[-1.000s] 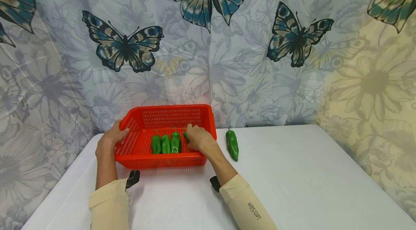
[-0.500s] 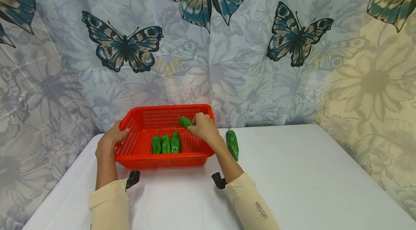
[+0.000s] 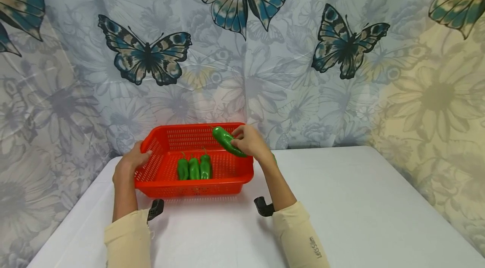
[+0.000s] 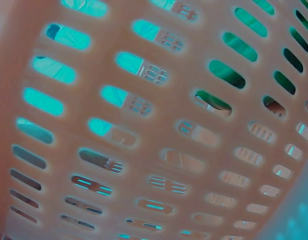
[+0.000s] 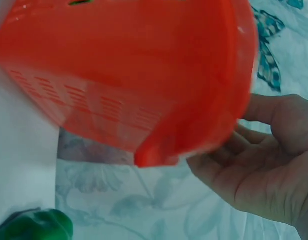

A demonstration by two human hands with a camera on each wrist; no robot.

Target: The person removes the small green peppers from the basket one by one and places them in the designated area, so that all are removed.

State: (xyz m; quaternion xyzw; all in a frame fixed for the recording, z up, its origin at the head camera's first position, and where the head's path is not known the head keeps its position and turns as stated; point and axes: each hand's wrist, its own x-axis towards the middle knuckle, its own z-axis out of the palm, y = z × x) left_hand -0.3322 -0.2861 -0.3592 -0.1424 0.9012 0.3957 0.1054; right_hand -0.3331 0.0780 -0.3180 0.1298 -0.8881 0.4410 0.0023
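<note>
My right hand (image 3: 253,141) pinches a glossy green chili pepper (image 3: 224,139) between thumb and fingers, above the right end of a red plastic basket (image 3: 178,184). The pepper tilts, its stem end up and to the left. My left hand (image 3: 130,160) grips the basket's left rim, thumb over the inside. Three more green peppers (image 3: 194,169) lie side by side on the basket floor. In the left wrist view the slotted basket wall (image 4: 158,115) fills the frame. The right wrist view has the basket's end hiding the held pepper and my fingertips.
Another green pepper (image 5: 36,226) lies on the white-covered table (image 3: 363,200), right of the basket; my right forearm mostly hides it in the head view. Behind the table hangs a butterfly-print cloth (image 3: 280,104), close to the basket's back edge.
My right hand has lifted a pepper off the basket floor and carried it up and right to the right rim. The left hand and basket have stayed put.
</note>
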